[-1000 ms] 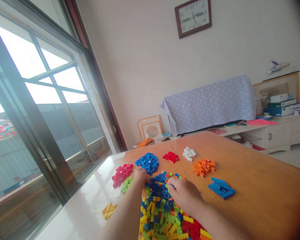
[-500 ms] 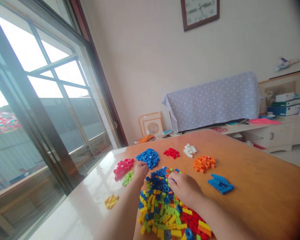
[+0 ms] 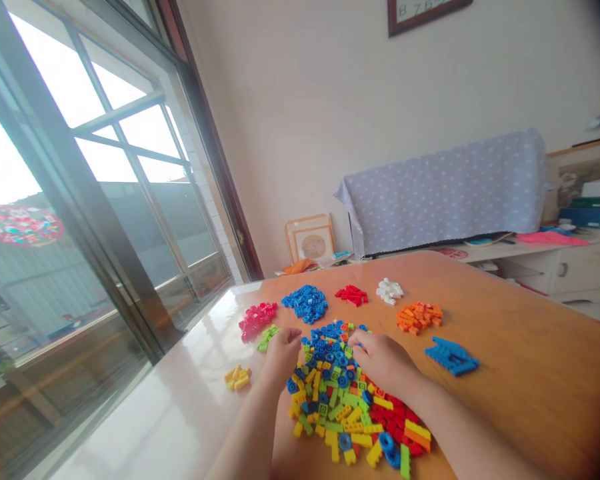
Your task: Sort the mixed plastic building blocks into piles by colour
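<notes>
A large mixed heap of toy building bricks [image 3: 337,400] in blue, yellow, green, red and orange lies between my arms. At its upper left edge is my left hand [image 3: 284,350], fingers drawn together; whatever they hold is too small to make out. On the heap's upper right side my right hand [image 3: 383,360] is curled with its fingertips at the bricks, their contents hidden. Just beyond my left hand sit a small green brick pile [image 3: 269,338] and a blue brick pile [image 3: 306,304].
Around the wooden table [image 3: 520,400] are pink [image 3: 257,321], yellow [image 3: 237,378], red [image 3: 351,295], white [image 3: 389,291] and orange [image 3: 419,317] brick piles, plus some long blue bricks [image 3: 451,356]. A glass window [image 3: 130,147] stands left; a cloth-covered object [image 3: 440,193] is behind.
My left hand has drawn back from the blue pile toward the mixed heap. My right hand stays over the heap's right side. The whole view has shifted slightly.
</notes>
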Available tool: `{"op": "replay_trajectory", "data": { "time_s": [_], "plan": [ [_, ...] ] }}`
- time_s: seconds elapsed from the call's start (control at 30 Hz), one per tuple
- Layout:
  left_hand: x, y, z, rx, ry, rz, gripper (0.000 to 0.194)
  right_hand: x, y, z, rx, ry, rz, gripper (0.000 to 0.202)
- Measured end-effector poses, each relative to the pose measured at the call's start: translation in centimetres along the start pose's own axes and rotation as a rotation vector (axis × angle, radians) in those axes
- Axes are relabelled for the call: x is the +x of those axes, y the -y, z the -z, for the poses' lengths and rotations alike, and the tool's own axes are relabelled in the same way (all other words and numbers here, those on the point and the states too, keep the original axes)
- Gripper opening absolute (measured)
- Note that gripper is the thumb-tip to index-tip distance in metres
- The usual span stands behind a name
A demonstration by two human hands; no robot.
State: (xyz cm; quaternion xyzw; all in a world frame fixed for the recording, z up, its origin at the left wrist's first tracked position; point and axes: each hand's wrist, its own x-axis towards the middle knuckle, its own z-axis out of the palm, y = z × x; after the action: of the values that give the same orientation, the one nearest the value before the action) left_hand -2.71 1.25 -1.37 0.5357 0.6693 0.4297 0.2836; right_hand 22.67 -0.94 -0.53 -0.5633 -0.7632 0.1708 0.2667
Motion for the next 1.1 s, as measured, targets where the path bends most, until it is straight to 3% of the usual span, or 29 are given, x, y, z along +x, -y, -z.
{"op": "replay_trajectory", "data": {
  "time_s": [0.2,0.47,0.7,1.1],
  "plan": [
    [-0.3,1.6,0.0,0.417,-0.004,-0.213,0.018,0.1,-0.1,0.0,0.012,-0.012,-0.017,0.025],
    [0.0,2.3,-0.5,0.484,0.030,-0.335,0.030,0.1,-0.1,-0.4,-0.005,-0.002,0.008,0.022],
    [-0.2,1.7,-0.4,0.502,0.066,-0.259,0.021,0.3,-0.6,-1.2,-0.027,0.014,0.002,0.025],
    [1.3,2.2,-0.8,0.412,0.081,-0.132,0.015,0.4,-0.8,-1.7,-0.015,0.045,-0.001,0.028]
  ]
}}
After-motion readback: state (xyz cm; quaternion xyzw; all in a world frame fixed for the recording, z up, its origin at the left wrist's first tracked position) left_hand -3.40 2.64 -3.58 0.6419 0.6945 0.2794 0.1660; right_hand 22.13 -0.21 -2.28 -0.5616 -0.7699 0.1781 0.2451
